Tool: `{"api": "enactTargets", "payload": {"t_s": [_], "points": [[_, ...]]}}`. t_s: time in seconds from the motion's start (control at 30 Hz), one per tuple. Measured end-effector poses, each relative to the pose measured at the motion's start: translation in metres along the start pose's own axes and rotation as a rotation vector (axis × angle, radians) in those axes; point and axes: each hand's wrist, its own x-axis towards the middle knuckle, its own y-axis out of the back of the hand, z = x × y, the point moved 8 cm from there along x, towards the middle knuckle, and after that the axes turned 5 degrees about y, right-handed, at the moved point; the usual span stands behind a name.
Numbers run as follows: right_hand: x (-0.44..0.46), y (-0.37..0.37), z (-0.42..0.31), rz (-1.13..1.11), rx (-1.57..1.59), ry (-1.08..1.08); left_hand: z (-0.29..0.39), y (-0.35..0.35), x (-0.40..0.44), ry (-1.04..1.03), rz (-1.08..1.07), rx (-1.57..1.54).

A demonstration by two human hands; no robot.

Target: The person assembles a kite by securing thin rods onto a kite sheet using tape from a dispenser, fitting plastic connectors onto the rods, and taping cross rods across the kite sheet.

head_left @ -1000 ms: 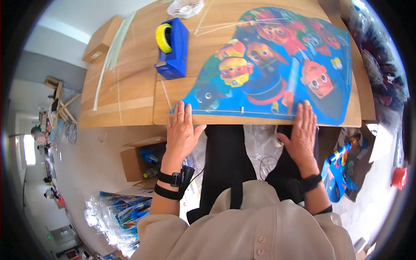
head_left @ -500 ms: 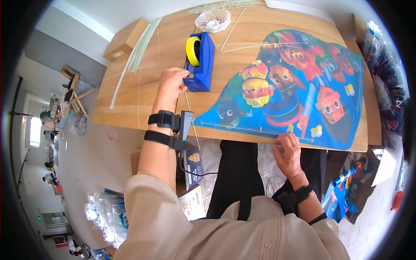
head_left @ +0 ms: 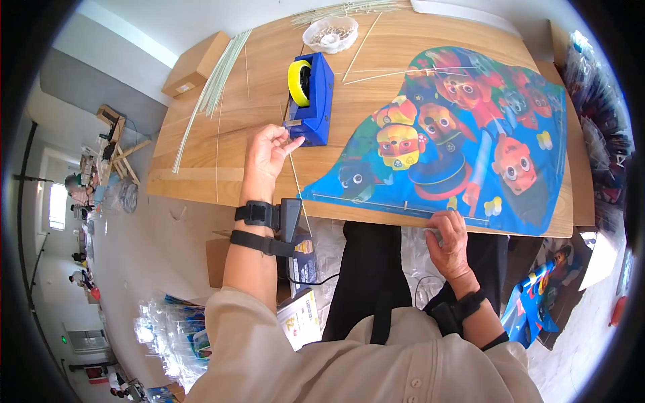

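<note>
A kite (head_left: 363, 154) of blue film printed with cartoon faces lies on the table, a thin rod (head_left: 363, 200) along its near edge. My right hand (head_left: 449, 245) rests at that edge, fingers curled over it and the thumb lower; the grip is partly hidden. My left hand (head_left: 265, 158) is just in front of a blue tape dispenser (head_left: 321, 101), near its cutting end. Its thumb and fingers are drawn together; anything between them is too small to make out. A roll of yellow tape (head_left: 295, 84) sits in the dispenser. A thin stick (head_left: 297, 178) passes beside my left hand.
A bundle of pale rods (head_left: 211, 94) lies on the left beside a cardboard box (head_left: 196, 64). A clear bowl of small parts (head_left: 330, 33) stands at the back. Bagged goods (head_left: 171, 336) are on the floor at left, and more hang at right.
My left hand has drawn back slightly from the dispenser's cutting end towards me. My right hand stays at the kite's near edge.
</note>
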Motion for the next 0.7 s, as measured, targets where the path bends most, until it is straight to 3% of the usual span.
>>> {"api": "enactTargets", "payload": {"t_s": [0.07,0.1,0.17,0.33,0.4,0.53,0.57,0.63,0.7], "points": [[0.000,0.001,0.000,0.001,-0.003,0.001,-0.013,0.013,-0.006,0.080,0.278,-0.024],[0.000,0.001,0.000,0.000,-0.004,0.000,-0.016,0.013,-0.006,0.079,0.276,-0.025],[0.000,0.001,-0.001,0.000,-0.011,0.005,-0.036,0.020,-0.011,0.284,0.376,-0.038],[0.002,0.001,-0.002,0.002,-0.019,0.019,-0.054,0.021,0.001,0.401,0.304,-0.113],[0.001,0.000,-0.002,0.012,-0.036,0.031,-0.081,0.022,-0.005,0.571,0.212,0.083],[0.001,0.003,-0.005,0.032,-0.013,0.049,-0.027,0.017,-0.035,-0.074,0.593,0.194],[0.003,0.004,-0.005,0.023,-0.017,0.038,-0.021,0.016,-0.033,-0.072,0.596,0.194],[0.003,0.003,-0.006,0.009,-0.019,0.032,0.029,-0.004,-0.027,-0.477,0.519,0.489],[0.003,0.004,-0.005,0.031,-0.023,0.038,0.039,-0.014,-0.017,-0.356,0.521,0.579]]}}
